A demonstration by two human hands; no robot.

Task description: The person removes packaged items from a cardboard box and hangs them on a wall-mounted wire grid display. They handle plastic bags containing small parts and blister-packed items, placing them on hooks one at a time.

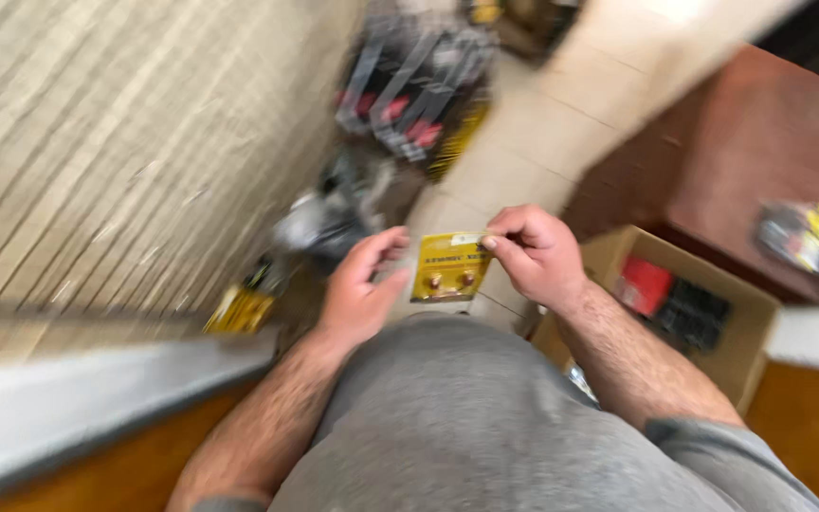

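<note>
Wall: pale ribbed slat panelling (116, 142) fills the upper left.
Floor: light beige square tiles (561, 104) run through the middle.
Furniture: reddish-brown wooden cabinet (751, 142) at the upper right; orange-brown wooden counter (97, 474) with a grey edge strip (97, 398) along the lower left.
Light: soft, even daylight.

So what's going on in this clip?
A person looks down at a small yellow blister card holding two small round brass-coloured parts. The right hand pinches its top corner, while the left hand is open beside its left edge. An open cardboard box sits to the right, and blurred packaged goods lie on the tiled floor ahead.
</note>
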